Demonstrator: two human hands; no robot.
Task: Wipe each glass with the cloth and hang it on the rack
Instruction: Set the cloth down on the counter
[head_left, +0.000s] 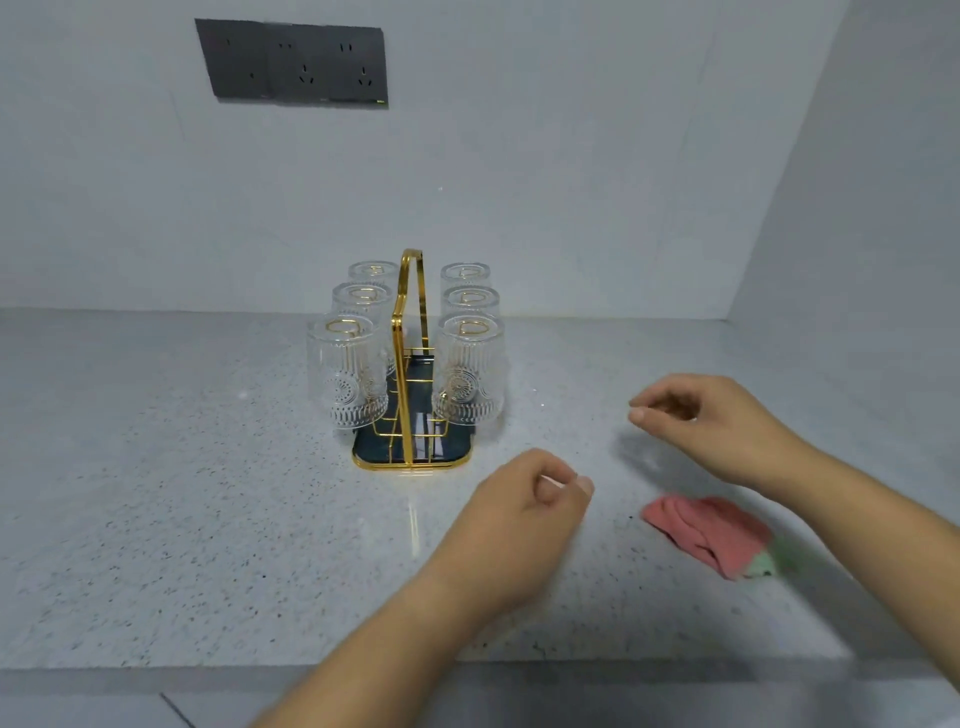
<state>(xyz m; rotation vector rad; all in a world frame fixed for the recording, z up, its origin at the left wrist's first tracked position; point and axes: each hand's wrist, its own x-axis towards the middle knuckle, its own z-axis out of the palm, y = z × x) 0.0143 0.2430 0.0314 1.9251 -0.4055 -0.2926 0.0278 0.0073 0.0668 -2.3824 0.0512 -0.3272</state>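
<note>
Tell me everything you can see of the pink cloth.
The pink fabric cloth looks soft and ribbed, with a pale green corner at its near end. It lies bunched in folds on the speckled grey countertop, right of the gold wire rack. The right hand hovers beyond it; neither hand touches it.

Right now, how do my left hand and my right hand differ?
The left hand is nearer you and lower in view; the right hand reaches farther out. The left hand is closer to the rack, while the right hand is just beyond the cloth. Both are loosely curled and hold nothing.
</note>
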